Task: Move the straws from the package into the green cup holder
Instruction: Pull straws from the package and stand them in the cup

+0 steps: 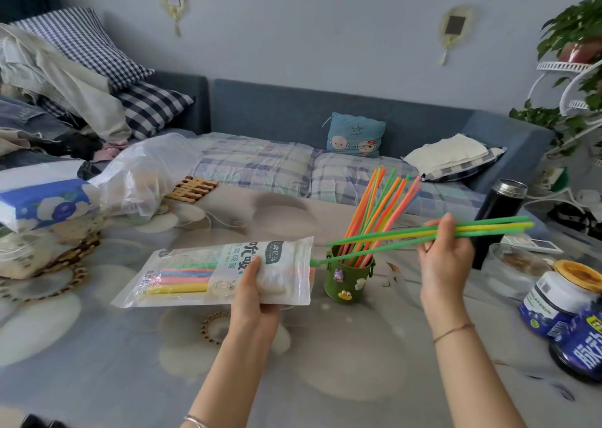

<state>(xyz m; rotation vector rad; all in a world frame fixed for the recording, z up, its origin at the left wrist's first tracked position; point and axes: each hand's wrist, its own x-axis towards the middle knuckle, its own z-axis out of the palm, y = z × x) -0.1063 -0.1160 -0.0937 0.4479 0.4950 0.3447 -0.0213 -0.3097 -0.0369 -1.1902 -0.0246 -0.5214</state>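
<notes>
Left hand [257, 284] is clamped on the straw package [218, 273], a flat, glossy clear-plastic pouch with a white printed label, held just above the table [97, 362] with its long axis running left to right and its open mouth facing right, toward the green cup holder [347, 281]. Inside the pouch lie pastel straws in green, blue, pink and yellow, stacked flat along its length.

Right hand [446, 252] is pinching a thin bunch of green and yellow straws [488, 229] about midway along. They lie near horizontal, right tips out over the black flask [498, 219], left tips low; the lowest green 1 reaches right to the pouch mouth.

The cup holder is a small, soft, felt-looking cylinder with little cartoon charms on its front, standing upright near the table's middle. Orange, green, yellow and pink straws [381, 212] already stand in it, fanning up and leaning right. The tabletop is smooth, with a pale floral print.
</notes>
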